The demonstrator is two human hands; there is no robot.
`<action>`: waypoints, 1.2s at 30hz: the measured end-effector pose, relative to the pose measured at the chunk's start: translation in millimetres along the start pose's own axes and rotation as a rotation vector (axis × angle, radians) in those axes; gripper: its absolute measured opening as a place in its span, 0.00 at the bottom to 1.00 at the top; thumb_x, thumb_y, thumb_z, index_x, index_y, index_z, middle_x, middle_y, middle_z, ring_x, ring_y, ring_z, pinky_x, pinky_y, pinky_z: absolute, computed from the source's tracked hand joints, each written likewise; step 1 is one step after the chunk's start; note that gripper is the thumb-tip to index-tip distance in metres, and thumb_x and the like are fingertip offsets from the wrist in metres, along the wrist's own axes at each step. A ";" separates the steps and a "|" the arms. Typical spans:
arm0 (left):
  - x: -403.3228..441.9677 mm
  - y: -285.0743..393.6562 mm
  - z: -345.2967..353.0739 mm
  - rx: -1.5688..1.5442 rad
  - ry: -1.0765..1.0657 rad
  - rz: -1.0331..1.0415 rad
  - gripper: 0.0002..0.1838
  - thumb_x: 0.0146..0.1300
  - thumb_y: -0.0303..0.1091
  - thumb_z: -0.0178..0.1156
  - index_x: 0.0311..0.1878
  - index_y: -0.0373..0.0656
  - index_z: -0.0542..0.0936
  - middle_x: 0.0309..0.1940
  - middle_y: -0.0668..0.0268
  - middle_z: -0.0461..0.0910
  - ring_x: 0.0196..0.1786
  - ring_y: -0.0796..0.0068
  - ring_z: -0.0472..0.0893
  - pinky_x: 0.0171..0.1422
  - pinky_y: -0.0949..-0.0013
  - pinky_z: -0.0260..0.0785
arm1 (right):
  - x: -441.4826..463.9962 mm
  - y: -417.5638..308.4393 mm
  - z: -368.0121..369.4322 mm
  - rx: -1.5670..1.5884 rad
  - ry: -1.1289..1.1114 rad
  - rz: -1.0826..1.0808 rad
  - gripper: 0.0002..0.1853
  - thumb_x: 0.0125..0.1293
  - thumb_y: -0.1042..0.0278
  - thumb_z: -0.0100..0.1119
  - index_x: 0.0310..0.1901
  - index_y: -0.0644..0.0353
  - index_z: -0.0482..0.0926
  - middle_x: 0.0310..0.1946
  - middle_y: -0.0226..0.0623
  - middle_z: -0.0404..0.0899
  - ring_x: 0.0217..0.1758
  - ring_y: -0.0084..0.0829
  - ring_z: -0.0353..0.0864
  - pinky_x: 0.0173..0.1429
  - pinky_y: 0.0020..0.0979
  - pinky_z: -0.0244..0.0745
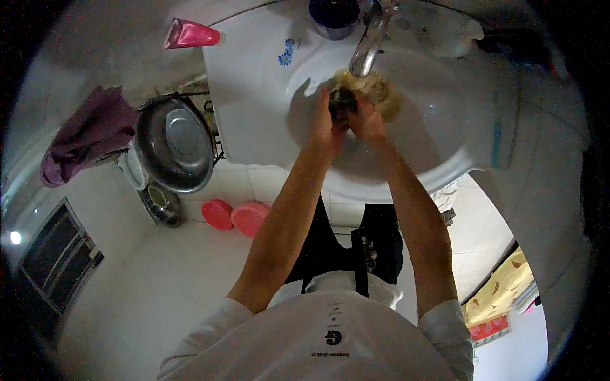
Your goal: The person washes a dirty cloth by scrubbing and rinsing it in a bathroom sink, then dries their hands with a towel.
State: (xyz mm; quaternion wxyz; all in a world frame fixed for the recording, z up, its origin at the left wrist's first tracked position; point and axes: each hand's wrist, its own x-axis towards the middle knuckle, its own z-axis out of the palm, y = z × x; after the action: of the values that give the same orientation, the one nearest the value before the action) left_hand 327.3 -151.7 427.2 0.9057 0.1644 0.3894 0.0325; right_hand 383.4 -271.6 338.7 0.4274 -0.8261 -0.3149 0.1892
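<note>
Both of my hands are low in the white sink basin (445, 127), just below the metal faucet (368, 51). Between them is a small dark object (343, 105), too blurred to name. My left hand (327, 124) wraps its left side, fingers pressed round it. My right hand (366, 119) closes on it from the right, fingers curled. Yellowish-brown water or residue (389, 101) spreads in the basin beside my right hand, under the faucet.
A dark blue container (333, 16) stands behind the basin, left of the faucet. A pink tube (190, 35) lies at the upper left. Metal basins (178, 143), a purple cloth (89, 136) and pink basins (250, 218) are at the left.
</note>
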 end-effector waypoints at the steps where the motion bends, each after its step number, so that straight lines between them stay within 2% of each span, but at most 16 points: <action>1: 4.0 7.0 -2.1 -0.006 -0.006 0.026 0.28 0.73 0.58 0.45 0.61 0.47 0.74 0.55 0.66 0.80 0.55 0.65 0.80 0.59 0.60 0.74 | -2.1 -14.2 -1.2 0.050 0.005 0.012 0.30 0.66 0.52 0.59 0.68 0.52 0.67 0.58 0.52 0.73 0.56 0.53 0.76 0.60 0.49 0.74; 5: 3.5 13.9 -9.5 -0.051 -0.306 0.073 0.28 0.74 0.57 0.44 0.62 0.44 0.72 0.53 0.64 0.78 0.55 0.67 0.79 0.60 0.64 0.73 | -13.3 -109.8 -48.9 0.093 -0.100 0.055 0.21 0.67 0.59 0.59 0.58 0.60 0.74 0.48 0.55 0.77 0.48 0.53 0.80 0.50 0.42 0.77; 6: 22.9 4.3 -40.2 -0.108 -0.437 -0.042 0.26 0.74 0.55 0.47 0.61 0.44 0.72 0.54 0.64 0.78 0.57 0.68 0.78 0.62 0.63 0.73 | -12.0 -113.2 -54.8 0.040 -0.072 0.019 0.19 0.68 0.59 0.58 0.55 0.61 0.75 0.45 0.55 0.78 0.47 0.53 0.80 0.48 0.41 0.77; 8: 22.7 -29.3 -52.4 -0.106 -0.340 0.031 0.24 0.73 0.51 0.49 0.61 0.43 0.72 0.55 0.63 0.77 0.58 0.68 0.77 0.62 0.62 0.73 | -11.4 -102.1 -49.6 -0.084 0.070 -0.102 0.17 0.69 0.58 0.57 0.50 0.62 0.77 0.41 0.55 0.80 0.44 0.52 0.81 0.45 0.40 0.77; 10: 12.8 -42.1 -40.1 -0.148 -0.279 0.069 0.23 0.71 0.45 0.52 0.62 0.41 0.71 0.57 0.62 0.76 0.59 0.67 0.76 0.65 0.62 0.71 | 5.7 -102.0 -53.2 -0.168 0.113 -0.011 0.16 0.69 0.56 0.57 0.48 0.62 0.78 0.39 0.54 0.81 0.42 0.52 0.81 0.43 0.41 0.77; 12: 0.7 -47.1 -22.1 -0.242 -0.252 0.062 0.25 0.68 0.36 0.57 0.65 0.38 0.69 0.60 0.59 0.74 0.61 0.65 0.75 0.71 0.62 0.67 | 22.7 -97.0 -74.9 -0.189 -0.030 0.351 0.17 0.69 0.55 0.57 0.48 0.61 0.78 0.38 0.53 0.81 0.41 0.52 0.81 0.43 0.42 0.77; 13: -3.1 -47.2 -10.2 -0.293 -0.246 0.061 0.27 0.66 0.32 0.59 0.66 0.36 0.68 0.62 0.58 0.74 0.63 0.64 0.74 0.73 0.63 0.65 | 19.6 -47.9 -60.4 -0.207 0.033 0.355 0.17 0.69 0.56 0.57 0.49 0.60 0.78 0.39 0.52 0.82 0.42 0.52 0.81 0.43 0.43 0.77; 14: -5.1 -48.1 -3.7 -0.208 -0.054 0.073 0.26 0.66 0.32 0.60 0.66 0.37 0.69 0.61 0.59 0.74 0.61 0.65 0.74 0.71 0.63 0.65 | 14.6 3.7 -49.2 -0.226 0.096 0.357 0.17 0.69 0.56 0.57 0.50 0.60 0.78 0.40 0.52 0.82 0.43 0.51 0.82 0.43 0.43 0.77; 15: -5.3 -46.0 -0.9 -0.128 -0.032 0.117 0.26 0.66 0.33 0.60 0.66 0.39 0.70 0.61 0.60 0.74 0.62 0.65 0.74 0.70 0.63 0.65 | 17.8 17.7 -58.8 -0.228 0.157 0.301 0.17 0.69 0.56 0.57 0.50 0.59 0.78 0.40 0.52 0.82 0.43 0.52 0.82 0.43 0.43 0.77; 17: -8.5 -37.4 0.4 0.036 0.018 0.207 0.25 0.67 0.34 0.60 0.66 0.43 0.70 0.62 0.62 0.74 0.62 0.65 0.73 0.69 0.62 0.65 | 22.9 27.5 -76.7 -0.227 0.273 0.187 0.18 0.69 0.56 0.57 0.52 0.58 0.78 0.41 0.52 0.82 0.45 0.52 0.82 0.44 0.43 0.78; 19: -15.6 -19.2 2.7 0.115 0.209 0.153 0.27 0.64 0.33 0.62 0.67 0.50 0.68 0.63 0.70 0.72 0.65 0.70 0.70 0.68 0.58 0.62 | 14.5 29.4 -99.3 -0.201 0.266 0.021 0.19 0.69 0.55 0.56 0.56 0.58 0.76 0.44 0.53 0.82 0.46 0.53 0.82 0.46 0.43 0.78; 21: -20.7 -9.1 0.2 0.193 0.314 0.124 0.30 0.63 0.34 0.63 0.69 0.56 0.66 0.65 0.74 0.70 0.67 0.72 0.67 0.66 0.56 0.60 | 11.5 28.2 -101.1 -0.285 0.273 0.048 0.21 0.69 0.55 0.56 0.59 0.57 0.74 0.47 0.53 0.81 0.47 0.54 0.82 0.48 0.44 0.79; 25: -29.4 -8.2 -5.1 0.302 0.327 0.055 0.32 0.65 0.41 0.63 0.70 0.59 0.62 0.67 0.77 0.68 0.68 0.70 0.66 0.64 0.53 0.59 | 21.2 26.6 -76.9 -0.702 0.220 0.406 0.24 0.67 0.57 0.57 0.62 0.56 0.72 0.53 0.52 0.78 0.51 0.52 0.82 0.52 0.44 0.79; 29: -23.1 -5.7 -2.2 0.306 0.247 -0.027 0.30 0.68 0.47 0.60 0.70 0.58 0.62 0.65 0.74 0.68 0.65 0.68 0.68 0.64 0.50 0.60 | 33.9 -11.1 -32.1 -0.644 -0.174 0.522 0.35 0.66 0.47 0.55 0.71 0.54 0.64 0.54 0.52 0.77 0.51 0.46 0.81 0.51 0.43 0.80; 32: 12.7 -10.8 -26.7 0.104 0.181 -0.091 0.27 0.69 0.52 0.58 0.66 0.53 0.66 0.58 0.70 0.73 0.59 0.70 0.73 0.62 0.54 0.66 | 0.9 30.5 30.5 -0.403 -0.004 0.072 0.30 0.65 0.56 0.60 0.67 0.53 0.70 0.52 0.53 0.77 0.50 0.46 0.80 0.45 0.41 0.80; 36: 13.5 7.9 -17.6 -0.082 0.026 -0.026 0.23 0.70 0.56 0.54 0.54 0.46 0.76 0.44 0.69 0.79 0.44 0.74 0.80 0.51 0.71 0.75 | -22.7 -54.4 -22.6 -0.057 -0.119 -0.082 0.21 0.66 0.62 0.59 0.59 0.56 0.75 0.48 0.49 0.78 0.46 0.47 0.79 0.43 0.39 0.78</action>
State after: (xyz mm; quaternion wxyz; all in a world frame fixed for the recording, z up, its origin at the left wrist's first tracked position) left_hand 324.6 -136.9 409.1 0.9069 0.1217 0.4016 0.0389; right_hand 360.5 -276.6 397.3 0.3918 -0.8116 -0.3784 0.2111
